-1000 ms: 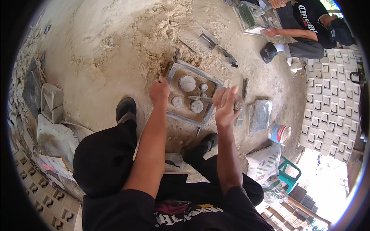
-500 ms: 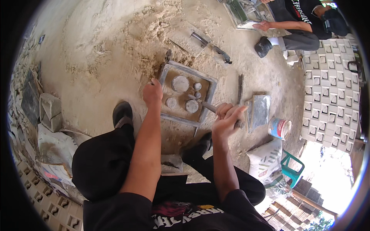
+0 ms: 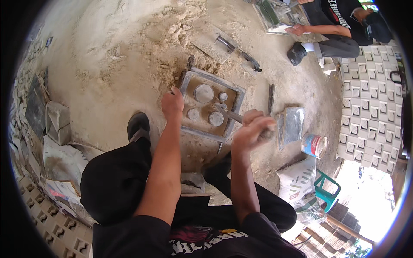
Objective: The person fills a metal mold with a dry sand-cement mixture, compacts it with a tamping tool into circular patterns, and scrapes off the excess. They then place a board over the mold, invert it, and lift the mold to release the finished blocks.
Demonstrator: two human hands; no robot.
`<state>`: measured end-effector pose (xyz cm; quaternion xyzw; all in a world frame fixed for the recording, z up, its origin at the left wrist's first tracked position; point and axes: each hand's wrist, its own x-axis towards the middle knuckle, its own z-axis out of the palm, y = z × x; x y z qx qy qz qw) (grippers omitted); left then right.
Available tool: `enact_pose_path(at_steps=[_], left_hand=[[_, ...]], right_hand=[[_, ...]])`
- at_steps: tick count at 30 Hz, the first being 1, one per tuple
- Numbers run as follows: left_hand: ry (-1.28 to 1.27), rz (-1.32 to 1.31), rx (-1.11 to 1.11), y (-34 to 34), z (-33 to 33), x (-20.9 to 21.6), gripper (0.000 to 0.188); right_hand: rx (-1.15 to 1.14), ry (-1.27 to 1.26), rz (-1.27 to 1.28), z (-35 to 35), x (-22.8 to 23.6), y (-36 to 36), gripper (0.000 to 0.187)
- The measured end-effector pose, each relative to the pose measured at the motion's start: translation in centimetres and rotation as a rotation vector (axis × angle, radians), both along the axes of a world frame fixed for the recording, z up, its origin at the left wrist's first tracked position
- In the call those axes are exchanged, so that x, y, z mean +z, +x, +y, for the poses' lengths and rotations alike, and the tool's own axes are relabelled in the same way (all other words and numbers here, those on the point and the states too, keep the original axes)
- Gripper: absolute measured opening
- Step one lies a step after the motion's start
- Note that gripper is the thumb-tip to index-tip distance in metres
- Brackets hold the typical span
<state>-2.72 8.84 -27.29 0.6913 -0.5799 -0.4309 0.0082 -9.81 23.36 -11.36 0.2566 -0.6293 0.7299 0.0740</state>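
Note:
A square grey mould frame [image 3: 238,103] lies on the sandy ground in front of me. Inside it, a bed of sandy material surrounds several round grey discs, among them a large one [image 3: 203,93] and a smaller one [image 3: 216,118]. My left hand [image 3: 172,104] is closed at the frame's left side, around what seems to be a short handle mostly hidden by the fingers. In my right fist [image 3: 253,131] is a long-handled tool [image 3: 232,115], slanting down and left; its narrow tip rests among the discs near the middle of the mould. Its exact kind does not show.
Beyond the mould lie a flat plate with a dark handle [image 3: 224,43] and loose crumbs. To the right are a dark bar [image 3: 271,99], grey slabs [image 3: 293,124], a bucket [image 3: 313,145], a sack [image 3: 297,180] and a green stool [image 3: 327,191]. Another person's hand [image 3: 296,29] works at a box.
My right hand has shifted slightly left and up, and the tool's tip has moved a little among the discs. My left hand stays at the frame. The whole view has shifted slightly.

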Motion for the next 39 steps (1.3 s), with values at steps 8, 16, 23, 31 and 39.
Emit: enact_pose_path(at_steps=[8, 16, 23, 31, 39], left_hand=[[0.022, 0.060, 0.009, -0.2, 0.1, 0.6, 0.055], [0.009, 0.059, 0.017, -0.2, 0.1, -0.1, 0.055], [0.030, 0.060, 0.023, -0.2, 0.0, -0.1, 0.054], [0.018, 0.068, 0.009, -0.2, 0.1, 0.2, 0.053], [0.034, 0.050, 0.013, -0.1, 0.0, -0.3, 0.053]], right_hand=[[-0.226, 0.221, -0.091, -4.3, 1.6, -2.5, 0.045], [-0.180, 0.232, -0.104, -5.2, 1.3, -2.9, 0.044], [-0.151, 0.316, -0.120, -4.8, 2.0, -2.3, 0.044], [-0.328, 0.351, -0.075, -3.9, 1.3, -0.6, 0.048], [-0.206, 0.349, -0.103, -2.6, 1.1, -0.7, 0.043]])
